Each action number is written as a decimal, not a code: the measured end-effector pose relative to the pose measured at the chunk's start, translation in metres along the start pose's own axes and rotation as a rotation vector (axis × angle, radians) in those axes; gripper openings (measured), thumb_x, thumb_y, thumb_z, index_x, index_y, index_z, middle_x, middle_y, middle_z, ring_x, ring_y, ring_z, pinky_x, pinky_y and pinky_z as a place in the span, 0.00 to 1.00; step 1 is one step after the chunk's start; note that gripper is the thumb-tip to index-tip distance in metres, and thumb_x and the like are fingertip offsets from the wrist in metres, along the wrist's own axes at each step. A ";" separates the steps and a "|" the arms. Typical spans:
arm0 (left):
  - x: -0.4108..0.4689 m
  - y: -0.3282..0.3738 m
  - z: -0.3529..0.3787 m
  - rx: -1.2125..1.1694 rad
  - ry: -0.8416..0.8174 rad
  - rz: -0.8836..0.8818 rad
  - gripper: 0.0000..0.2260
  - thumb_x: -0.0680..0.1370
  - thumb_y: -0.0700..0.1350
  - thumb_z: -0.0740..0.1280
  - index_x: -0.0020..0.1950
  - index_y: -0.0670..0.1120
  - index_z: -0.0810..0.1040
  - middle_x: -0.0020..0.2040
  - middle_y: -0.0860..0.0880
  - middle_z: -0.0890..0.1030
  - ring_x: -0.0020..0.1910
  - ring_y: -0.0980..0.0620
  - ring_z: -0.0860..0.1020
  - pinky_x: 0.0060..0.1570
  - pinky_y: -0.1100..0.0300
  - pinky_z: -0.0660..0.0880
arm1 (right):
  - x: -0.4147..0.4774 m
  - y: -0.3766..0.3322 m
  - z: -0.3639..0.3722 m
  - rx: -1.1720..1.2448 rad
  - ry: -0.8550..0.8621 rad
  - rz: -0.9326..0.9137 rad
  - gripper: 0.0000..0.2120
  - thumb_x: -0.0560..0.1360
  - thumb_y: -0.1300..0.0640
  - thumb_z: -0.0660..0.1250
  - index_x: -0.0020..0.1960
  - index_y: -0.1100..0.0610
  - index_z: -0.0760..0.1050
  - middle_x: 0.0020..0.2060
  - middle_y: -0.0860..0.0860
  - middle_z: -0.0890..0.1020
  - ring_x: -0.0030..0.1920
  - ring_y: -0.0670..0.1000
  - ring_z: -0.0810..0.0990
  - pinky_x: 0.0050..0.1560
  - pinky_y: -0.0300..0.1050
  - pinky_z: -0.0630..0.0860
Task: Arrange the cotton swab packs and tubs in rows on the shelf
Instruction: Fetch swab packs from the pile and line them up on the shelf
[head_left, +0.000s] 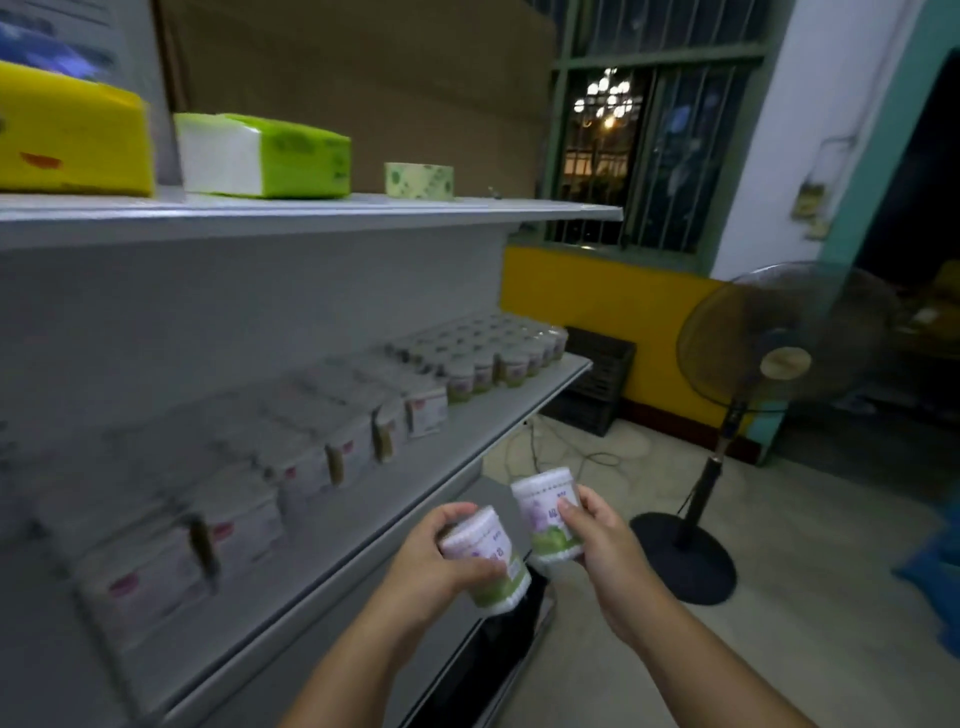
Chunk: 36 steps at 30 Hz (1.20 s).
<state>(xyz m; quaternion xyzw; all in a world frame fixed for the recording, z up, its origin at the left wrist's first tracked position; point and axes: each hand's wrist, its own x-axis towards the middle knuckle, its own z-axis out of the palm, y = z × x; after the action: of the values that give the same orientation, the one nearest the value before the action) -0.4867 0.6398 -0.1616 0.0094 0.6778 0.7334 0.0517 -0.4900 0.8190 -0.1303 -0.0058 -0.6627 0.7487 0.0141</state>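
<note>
Grey shelf (389, 501) beside barred window (649, 156); left hand (436, 564) grips tub (491, 558), right hand (602, 540) grips second tub (545, 512); fan (784, 358) nearby.

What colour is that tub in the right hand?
The right-hand tub is white, purple and green; head view.

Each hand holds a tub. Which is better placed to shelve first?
Probably the right hand: the right tub is upright and nearer the tub rows; the left hand holds the left tub tilted.

yellow tissue pack (72, 137), green tissue pack (265, 156), tape roll (418, 180); standing fan (774, 364)
</note>
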 end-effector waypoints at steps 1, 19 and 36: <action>0.022 0.003 0.008 0.009 -0.005 0.036 0.29 0.54 0.41 0.78 0.53 0.48 0.77 0.41 0.52 0.83 0.37 0.58 0.81 0.37 0.64 0.75 | 0.018 -0.005 -0.011 -0.011 0.011 -0.004 0.08 0.78 0.60 0.62 0.56 0.58 0.76 0.43 0.54 0.84 0.41 0.50 0.82 0.38 0.40 0.77; 0.282 0.006 0.056 0.867 0.654 0.403 0.06 0.67 0.47 0.70 0.42 0.53 0.76 0.44 0.55 0.79 0.47 0.52 0.78 0.44 0.55 0.76 | 0.342 0.055 -0.055 -0.483 -0.212 -0.243 0.24 0.65 0.47 0.76 0.59 0.49 0.76 0.52 0.48 0.78 0.49 0.46 0.79 0.49 0.46 0.79; 0.327 0.012 0.058 1.504 0.699 -0.021 0.32 0.80 0.57 0.57 0.78 0.47 0.46 0.78 0.50 0.45 0.77 0.50 0.41 0.72 0.58 0.40 | 0.434 0.038 -0.034 -1.156 -0.509 -0.696 0.38 0.73 0.33 0.58 0.77 0.45 0.47 0.71 0.50 0.68 0.64 0.55 0.74 0.52 0.48 0.77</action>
<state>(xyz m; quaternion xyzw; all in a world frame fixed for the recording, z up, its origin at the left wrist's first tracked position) -0.8075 0.7257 -0.1634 -0.1932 0.9644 0.0446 -0.1752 -0.9235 0.8608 -0.1679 0.3738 -0.8991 0.2083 0.0917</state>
